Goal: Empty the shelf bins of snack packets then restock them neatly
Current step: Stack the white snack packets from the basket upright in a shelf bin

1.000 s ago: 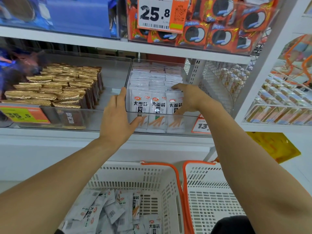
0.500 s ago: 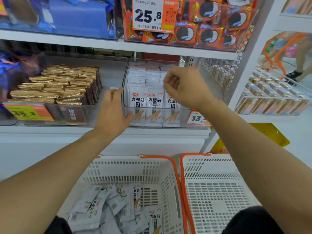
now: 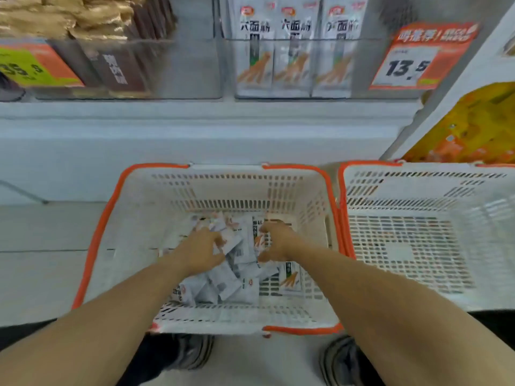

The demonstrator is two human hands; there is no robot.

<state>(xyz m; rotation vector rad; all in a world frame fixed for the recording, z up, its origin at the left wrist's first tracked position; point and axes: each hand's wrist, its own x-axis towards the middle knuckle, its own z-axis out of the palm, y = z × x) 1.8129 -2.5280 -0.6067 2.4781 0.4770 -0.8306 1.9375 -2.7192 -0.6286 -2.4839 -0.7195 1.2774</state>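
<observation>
Both hands dropped from shelf bin (image 3: 292,68) into left basket (image 3: 111,218). Loose packets (image 3: 231,285) being gathered: left hand (image 3: 200,249) and right hand (image 3: 274,240) curled on pile (exact grip blurred). Restock continues; bin partly filled.

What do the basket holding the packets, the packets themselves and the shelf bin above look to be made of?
Left basket: moulded white plastic, matte, judging by its slotted walls and orange rim. Snack packets: thin printed film or foil, creased and slightly glossy; the blur leaves which one open. Shelf bin: clear rigid plastic, probably acrylic, since the upright packets show through its front.
</observation>
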